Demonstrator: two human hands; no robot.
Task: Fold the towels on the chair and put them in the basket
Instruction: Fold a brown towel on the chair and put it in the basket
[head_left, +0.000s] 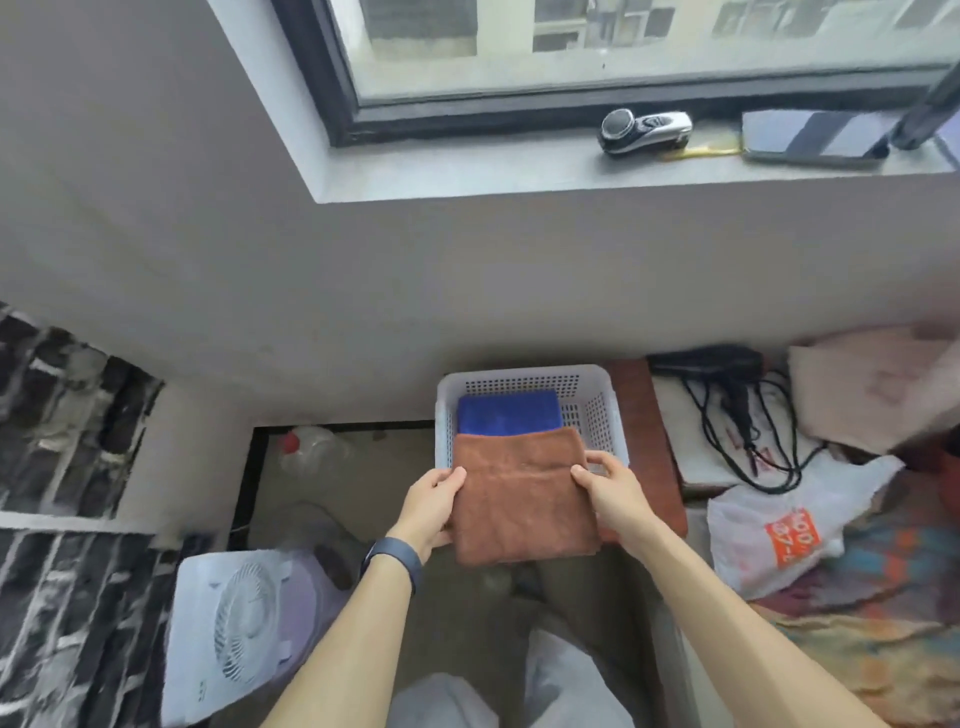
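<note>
Pale trouser knees (524, 686) sit lowest in the view, and from either side of them both forearms reach forward to a folded brown towel (519, 499). The left hand (434, 506), with a dark band (392, 558) on its wrist, grips the towel's left edge, thumb on top and fingers curled beneath. The right hand (610, 491) holds the opposite edge the same way, thumb pressed on the upper face. Between the two hands the towel lies flat and roughly square, its far edge overlapping the near rim of the white basket (602, 410) just beyond the fingertips. Inside the basket, past the brown towel, a folded blue towel (506, 413) already lies on the bottom.

Folding of this piece looks finished; the step in hand appears to be the placing. The next move calls for carrying the towel forward over the rim and lowering it level onto the blue one, both hands letting go together so the fold does not spring open. Whether more towels remain cannot be told.
</note>
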